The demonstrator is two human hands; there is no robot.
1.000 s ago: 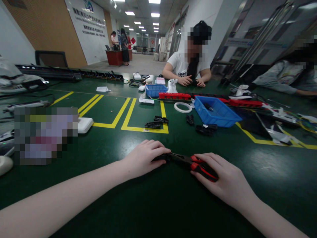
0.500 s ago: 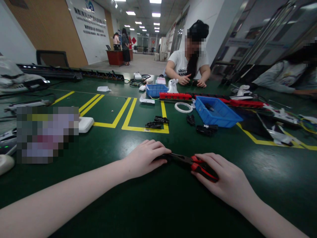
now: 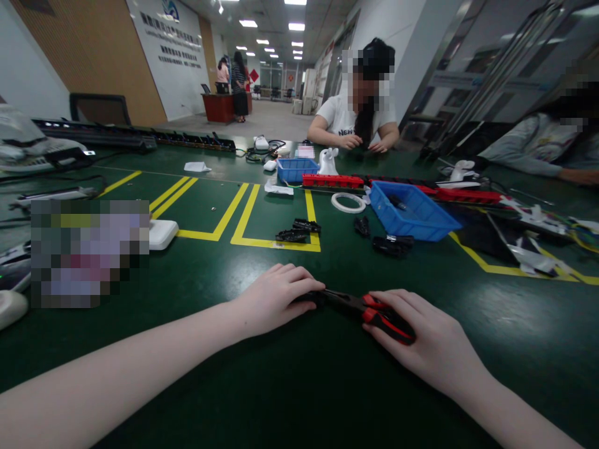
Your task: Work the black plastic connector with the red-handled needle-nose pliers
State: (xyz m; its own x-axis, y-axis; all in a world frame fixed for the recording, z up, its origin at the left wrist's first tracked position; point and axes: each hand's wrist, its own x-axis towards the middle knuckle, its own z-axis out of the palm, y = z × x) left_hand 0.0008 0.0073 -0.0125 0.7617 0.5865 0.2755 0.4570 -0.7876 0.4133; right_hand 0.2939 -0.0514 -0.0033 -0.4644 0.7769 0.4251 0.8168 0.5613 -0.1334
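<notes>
My right hand [image 3: 421, 330] is closed round the red-and-black handles of a pair of long-nose pliers [image 3: 349, 300], whose jaws point left. My left hand [image 3: 281, 296] pinches a small black part [image 3: 316, 297] at the tip of those jaws. The fingers cover most of that part, so its kind does not show. Both hands rest low over the green table [image 3: 299, 386]. Beyond them lie several black plastic pieces [image 3: 298, 232], some inside a yellow-taped outline and some [image 3: 393, 245] in front of a blue bin.
A blue bin [image 3: 412, 212] holds a few dark pieces, with a tape roll [image 3: 349, 202] beside it. Behind are a smaller blue bin [image 3: 297, 169] and a red strip [image 3: 333, 181]. A white box [image 3: 163, 235] is at left. Across the table sits a person [image 3: 358, 118]; another is at right.
My hands, the pliers and the black part hold nearly the same position. The view has shifted very slightly. The person opposite has raised one hand a little.
</notes>
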